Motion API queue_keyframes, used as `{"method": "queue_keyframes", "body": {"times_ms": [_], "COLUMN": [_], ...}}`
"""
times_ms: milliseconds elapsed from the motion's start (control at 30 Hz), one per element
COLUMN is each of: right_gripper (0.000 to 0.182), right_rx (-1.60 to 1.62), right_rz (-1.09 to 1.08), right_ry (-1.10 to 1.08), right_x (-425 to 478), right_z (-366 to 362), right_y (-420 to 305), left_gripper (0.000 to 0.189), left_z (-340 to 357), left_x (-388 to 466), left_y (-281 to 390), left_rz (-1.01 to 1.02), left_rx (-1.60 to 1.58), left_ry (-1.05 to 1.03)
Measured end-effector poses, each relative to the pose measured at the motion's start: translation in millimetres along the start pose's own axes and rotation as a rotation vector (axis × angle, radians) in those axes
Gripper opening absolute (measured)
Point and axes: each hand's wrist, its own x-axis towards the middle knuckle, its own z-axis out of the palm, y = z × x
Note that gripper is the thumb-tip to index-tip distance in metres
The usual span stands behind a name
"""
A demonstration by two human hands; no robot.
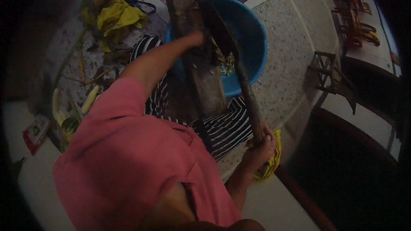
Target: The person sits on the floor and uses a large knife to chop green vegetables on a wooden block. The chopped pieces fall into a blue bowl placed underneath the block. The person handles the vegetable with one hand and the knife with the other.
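Note:
My right hand (265, 142) is closed around the lower end of a long wooden handle (249, 99). That handle carries a broad dark blade (220, 27), slanting alongside a thick wooden board (208, 88). The board lies across one side of a blue plastic basin (261, 41), its near end by my striped trousers. Pale chopped pieces (227, 64), possibly plant matter, lie inside the basin. My left hand (195, 38) reaches over the board beside the blade. Its fingers are dark and blurred, so whether they grip anything is hidden.
Yellow plastic bags (120, 16) lie on the speckled floor at upper left. Pale, long vegetables (90, 98) rest left of me. Another yellow bag (274, 157) sits behind my right hand. A small wooden chair (332, 73) and further chairs (356, 27) stand at right.

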Motion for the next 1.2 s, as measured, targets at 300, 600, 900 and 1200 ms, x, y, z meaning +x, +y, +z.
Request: {"method": "queue_keyframes", "body": {"times_ms": [300, 600, 900, 1200], "right_gripper": [0.035, 0.029, 0.03, 0.03], "right_rx": [-0.495, -0.311, -0.312, -0.242], "right_rz": [-0.128, -0.593, -0.474, -0.027], "right_ry": [0.093, -0.083, -0.025, 0.031], "right_x": [8.1, 4.9, -9.8, -22.0], "right_z": [-24.1, 92.8, 62.1, 10.3], "right_y": [72.0, -126.0, -79.9, -8.2], "left_gripper": [0.021, 0.024, 0.034, 0.04], "left_z": [-30.0, -98.7, -50.2, -41.1], "left_x": [10.6, 1.2, 51.3, 24.6], "left_y": [31.7, 72.8, 39.3, 35.2], "left_rz": [-0.206, -0.029, 0.048, 0.096], "left_rx": [-0.032, 0.015, 0.064, -0.357], "left_ry": [-0.222, -0.301, -0.526, -0.217]}}
